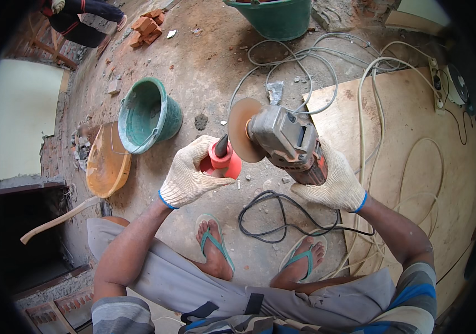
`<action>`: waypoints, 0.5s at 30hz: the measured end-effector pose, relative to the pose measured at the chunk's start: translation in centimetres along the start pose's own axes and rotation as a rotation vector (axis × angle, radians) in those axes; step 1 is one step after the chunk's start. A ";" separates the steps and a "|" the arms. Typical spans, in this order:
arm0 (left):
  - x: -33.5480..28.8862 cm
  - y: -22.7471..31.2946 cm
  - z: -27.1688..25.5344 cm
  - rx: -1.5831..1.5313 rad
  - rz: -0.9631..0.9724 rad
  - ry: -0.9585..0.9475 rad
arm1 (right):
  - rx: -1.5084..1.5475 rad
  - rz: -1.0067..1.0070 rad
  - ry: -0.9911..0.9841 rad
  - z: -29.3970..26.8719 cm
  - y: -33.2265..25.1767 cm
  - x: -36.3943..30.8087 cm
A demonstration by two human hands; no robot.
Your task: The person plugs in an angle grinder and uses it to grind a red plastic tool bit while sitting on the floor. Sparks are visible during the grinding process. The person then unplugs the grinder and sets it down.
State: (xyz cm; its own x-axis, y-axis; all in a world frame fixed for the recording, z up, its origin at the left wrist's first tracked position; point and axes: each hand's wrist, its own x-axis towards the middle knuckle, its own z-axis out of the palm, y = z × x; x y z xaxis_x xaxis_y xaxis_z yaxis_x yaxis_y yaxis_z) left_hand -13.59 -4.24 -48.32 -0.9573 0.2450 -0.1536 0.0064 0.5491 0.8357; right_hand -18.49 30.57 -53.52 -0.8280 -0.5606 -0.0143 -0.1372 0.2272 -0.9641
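My left hand (190,175), in a cream knit glove with a blue cuff, is closed around what looks like a pointed chisel with a red hand guard (229,166). Its dark tip (221,146) points up, close beside the worn brownish disc (244,131) of an angle grinder (288,139). Whether tip and disc touch, I cannot tell. Gloved the same way, my right hand (338,181) wraps the grinder's orange-and-black body from the right. The grinder is tilted, with its disc toward my left hand. A black cord (271,217) lies looped on the floor beneath.
A green bucket (165,117) leans at the left beside a yellowish basin (107,161) and a wooden-handled tool (60,220). Another green bucket (277,19) and bricks (148,28) are farther off. Pale cables (380,106) cross a plywood sheet (410,122). A person (85,22) is far left.
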 end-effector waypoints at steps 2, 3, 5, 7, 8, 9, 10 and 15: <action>0.1 0.1 0.1 -0.011 -0.011 0.004 | -0.009 -0.014 -0.005 -0.1 -0.1 0.0; 0.2 0.1 0.1 -0.019 -0.009 0.005 | -0.016 -0.013 -0.011 -0.2 -0.1 0.0; 0.3 0.2 0.2 -0.021 -0.016 0.008 | -0.036 -0.006 -0.014 -0.3 -0.2 -0.1; 0.3 0.2 0.2 -0.006 -0.003 0.021 | -0.065 0.004 -0.012 -0.3 -0.2 -0.2; 0.3 0.2 0.1 0.009 0.013 0.032 | -0.033 0.024 -0.012 -0.2 -0.2 -0.2; 0.4 0.3 0.0 0.024 0.030 0.043 | -0.001 0.045 -0.014 -0.2 -0.1 -0.1; 0.4 0.3 0.0 0.073 0.068 0.047 | 0.036 0.067 -0.017 -0.1 0.1 -0.1; 0.6 0.9 -0.2 0.210 0.192 0.110 | 0.041 0.045 0.012 0.1 0.8 -0.2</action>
State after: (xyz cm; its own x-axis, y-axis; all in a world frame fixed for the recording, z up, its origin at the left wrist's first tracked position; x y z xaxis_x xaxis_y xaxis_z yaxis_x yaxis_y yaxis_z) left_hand -14.21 -3.76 -47.55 -0.9582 0.2787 0.0643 0.2391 0.6571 0.7149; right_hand -18.41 30.80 -54.26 -0.8390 -0.5414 -0.0546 -0.0781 0.2192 -0.9726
